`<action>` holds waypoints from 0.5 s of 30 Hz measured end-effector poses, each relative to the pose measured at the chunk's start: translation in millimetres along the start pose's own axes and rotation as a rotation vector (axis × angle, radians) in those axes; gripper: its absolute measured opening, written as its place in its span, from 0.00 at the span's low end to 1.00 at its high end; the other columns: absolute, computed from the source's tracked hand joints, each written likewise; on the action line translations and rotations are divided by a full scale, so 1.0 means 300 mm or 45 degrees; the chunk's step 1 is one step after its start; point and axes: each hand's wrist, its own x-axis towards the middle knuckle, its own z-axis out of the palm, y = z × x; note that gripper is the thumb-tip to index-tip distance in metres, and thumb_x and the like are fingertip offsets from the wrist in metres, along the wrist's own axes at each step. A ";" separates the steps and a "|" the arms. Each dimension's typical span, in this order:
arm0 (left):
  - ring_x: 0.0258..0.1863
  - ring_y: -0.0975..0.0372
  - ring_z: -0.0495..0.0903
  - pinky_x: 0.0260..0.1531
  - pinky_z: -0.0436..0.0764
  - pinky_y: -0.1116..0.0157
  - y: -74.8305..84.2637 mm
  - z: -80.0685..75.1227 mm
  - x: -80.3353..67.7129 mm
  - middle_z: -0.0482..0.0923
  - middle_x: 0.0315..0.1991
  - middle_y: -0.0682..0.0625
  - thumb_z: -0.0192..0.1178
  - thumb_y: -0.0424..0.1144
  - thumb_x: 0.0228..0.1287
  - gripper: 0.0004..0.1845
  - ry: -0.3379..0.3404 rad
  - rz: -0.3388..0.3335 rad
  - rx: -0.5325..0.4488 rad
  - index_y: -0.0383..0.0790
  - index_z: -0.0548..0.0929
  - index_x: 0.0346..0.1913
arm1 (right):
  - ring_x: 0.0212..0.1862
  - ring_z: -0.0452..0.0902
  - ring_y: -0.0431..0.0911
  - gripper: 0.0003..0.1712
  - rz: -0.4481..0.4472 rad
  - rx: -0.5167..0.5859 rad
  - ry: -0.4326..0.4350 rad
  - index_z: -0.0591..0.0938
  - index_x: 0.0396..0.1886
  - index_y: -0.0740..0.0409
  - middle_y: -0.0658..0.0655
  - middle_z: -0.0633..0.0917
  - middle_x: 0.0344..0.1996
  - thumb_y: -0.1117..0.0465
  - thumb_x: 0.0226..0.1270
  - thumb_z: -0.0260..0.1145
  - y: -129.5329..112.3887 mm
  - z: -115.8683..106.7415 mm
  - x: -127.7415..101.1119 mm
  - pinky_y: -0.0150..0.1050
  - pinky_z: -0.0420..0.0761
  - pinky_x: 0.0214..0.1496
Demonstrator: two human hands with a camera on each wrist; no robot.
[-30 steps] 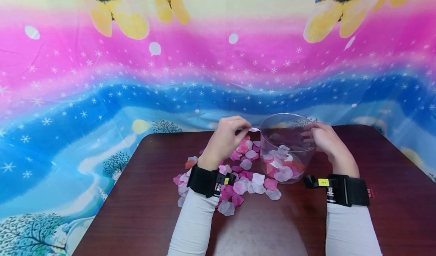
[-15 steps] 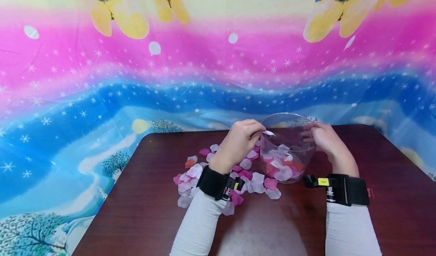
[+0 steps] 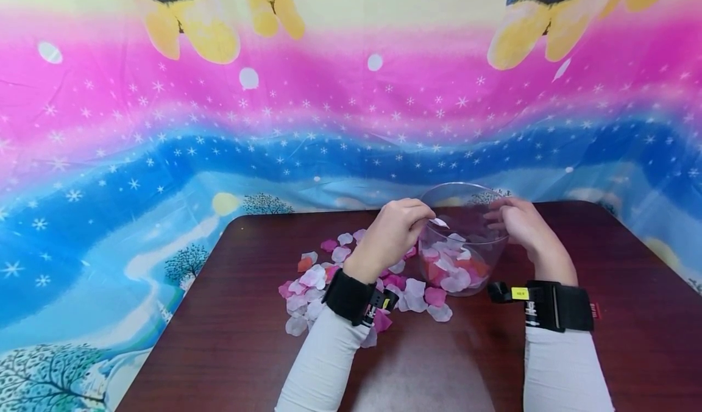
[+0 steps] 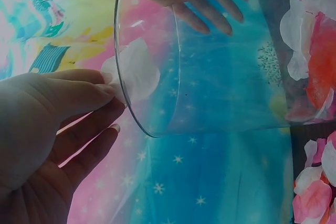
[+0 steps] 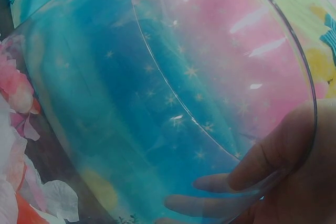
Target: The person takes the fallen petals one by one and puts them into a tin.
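Observation:
My left hand (image 3: 390,232) pinches a white petal (image 4: 140,72) between thumb and fingertips at the left rim of a clear plastic container (image 3: 439,240). In the left wrist view the petal reaches past the rim line, over the mouth. Pink, white and orange petals (image 3: 456,273) lie in the bottom of the container, which stands upright. At its right side my right hand (image 3: 525,224) rests against the wall near the rim, its fingers straight and spread, seen through the plastic in both wrist views. Whether any of these fingers lie inside the wall, I cannot tell.
Loose artificial petals (image 3: 312,276) in white, pink, magenta and orange are scattered on the dark wooden table (image 3: 219,339), left of and in front of the container. Part of them is hidden under my left forearm. A printed cloth backdrop (image 3: 340,95) hangs behind the table.
My left hand has moved right with the white petal, from outside the container to its rim, and slightly down. My right hand and the container have stayed put.

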 end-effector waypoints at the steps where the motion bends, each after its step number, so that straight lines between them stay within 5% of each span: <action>1: 0.49 0.61 0.85 0.56 0.77 0.76 0.001 0.000 -0.001 0.87 0.46 0.48 0.65 0.31 0.69 0.10 -0.005 -0.004 0.000 0.37 0.89 0.51 | 0.69 0.67 0.71 0.33 0.000 -0.002 0.002 0.57 0.76 0.73 0.77 0.67 0.70 0.65 0.74 0.36 0.001 0.000 0.000 0.63 0.74 0.63; 15: 0.49 0.60 0.84 0.57 0.77 0.74 0.005 0.018 0.014 0.88 0.45 0.48 0.62 0.28 0.72 0.09 0.021 0.080 0.059 0.37 0.90 0.48 | 0.69 0.67 0.71 0.33 -0.010 -0.008 -0.010 0.57 0.77 0.72 0.77 0.67 0.70 0.66 0.74 0.35 0.005 0.000 0.002 0.63 0.74 0.62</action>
